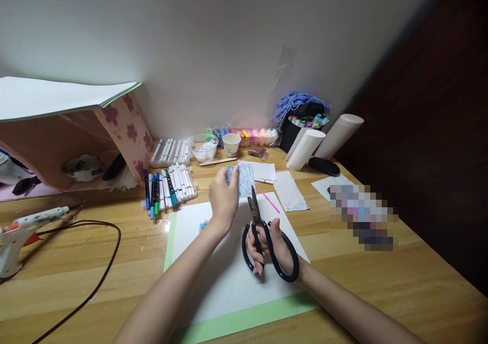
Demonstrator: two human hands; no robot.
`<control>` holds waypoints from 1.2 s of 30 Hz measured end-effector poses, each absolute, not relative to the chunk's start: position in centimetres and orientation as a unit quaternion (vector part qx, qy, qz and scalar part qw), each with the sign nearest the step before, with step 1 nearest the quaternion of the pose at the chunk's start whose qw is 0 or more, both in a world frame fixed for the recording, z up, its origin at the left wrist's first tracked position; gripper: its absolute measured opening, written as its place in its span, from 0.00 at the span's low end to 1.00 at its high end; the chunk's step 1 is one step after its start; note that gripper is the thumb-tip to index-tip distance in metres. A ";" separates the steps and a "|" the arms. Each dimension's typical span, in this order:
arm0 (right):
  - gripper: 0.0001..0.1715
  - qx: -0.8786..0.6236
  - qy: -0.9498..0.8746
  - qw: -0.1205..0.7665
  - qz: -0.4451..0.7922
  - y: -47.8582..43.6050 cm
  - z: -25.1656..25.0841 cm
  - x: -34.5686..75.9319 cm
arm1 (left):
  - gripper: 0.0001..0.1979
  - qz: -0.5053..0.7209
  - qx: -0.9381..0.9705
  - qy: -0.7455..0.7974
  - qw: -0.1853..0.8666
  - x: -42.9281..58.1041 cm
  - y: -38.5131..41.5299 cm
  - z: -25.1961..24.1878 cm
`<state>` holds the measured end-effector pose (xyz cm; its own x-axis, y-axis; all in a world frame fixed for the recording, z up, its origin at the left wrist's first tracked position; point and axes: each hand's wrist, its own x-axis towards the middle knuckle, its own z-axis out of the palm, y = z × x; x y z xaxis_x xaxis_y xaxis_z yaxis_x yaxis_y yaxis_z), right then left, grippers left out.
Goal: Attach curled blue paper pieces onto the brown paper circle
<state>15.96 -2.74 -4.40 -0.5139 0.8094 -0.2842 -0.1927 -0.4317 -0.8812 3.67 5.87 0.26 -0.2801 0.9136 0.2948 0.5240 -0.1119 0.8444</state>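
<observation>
My left hand pinches a piece of paper with blue scribbled colouring and holds it up above the white sheet. My right hand holds black-handled scissors, its fingers through and around the loops. The scissor blades are slightly parted and point up at the lower right edge of the blue paper. Under both hands lies a large white sheet with a green border. A small crumpled blue bit rests on it, left of my wrist.
Markers, a bowl, a paper cup and a wooden stick stand or lie behind. At left are a glue gun with its cable and a pink box. White papers and tubes are at right.
</observation>
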 end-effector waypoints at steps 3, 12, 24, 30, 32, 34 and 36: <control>0.47 -0.370 -0.421 0.328 0.761 -2.7 -4.4 15.9 | 0.19 0.485 0.563 0.639 0.198 3.7 5.8 0.2; 0.46 -0.388 -0.415 0.331 0.753 -2.5 -4.1 15.8 | 0.18 0.479 0.564 0.644 0.194 3.8 5.7 0.1; 0.45 -0.415 -0.431 0.356 0.718 -2.8 -4.0 15.8 | 0.19 0.493 0.558 0.642 0.181 3.8 5.6 0.4; 0.42 -0.427 -0.450 0.388 0.682 -3.0 -4.4 15.6 | 0.19 0.497 0.554 0.639 0.192 3.7 5.6 0.3; 0.40 -0.435 -0.460 0.391 0.668 -3.0 -4.6 15.6 | 0.18 0.496 0.553 0.640 0.196 3.7 5.7 0.2; 0.40 -0.438 -0.463 0.389 0.665 -3.0 -4.8 15.6 | 0.18 0.495 0.554 0.641 0.195 3.7 5.7 0.1; 0.42 -0.430 -0.454 0.377 0.684 -3.0 -5.1 15.6 | 0.18 0.493 0.553 0.642 0.196 3.6 5.6 0.0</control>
<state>15.55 -2.98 -5.07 -0.3469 0.9051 -0.2458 -0.1247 -0.3043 -0.9444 3.59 5.65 -0.04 -0.3104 0.9042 0.2933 0.5179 -0.0979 0.8499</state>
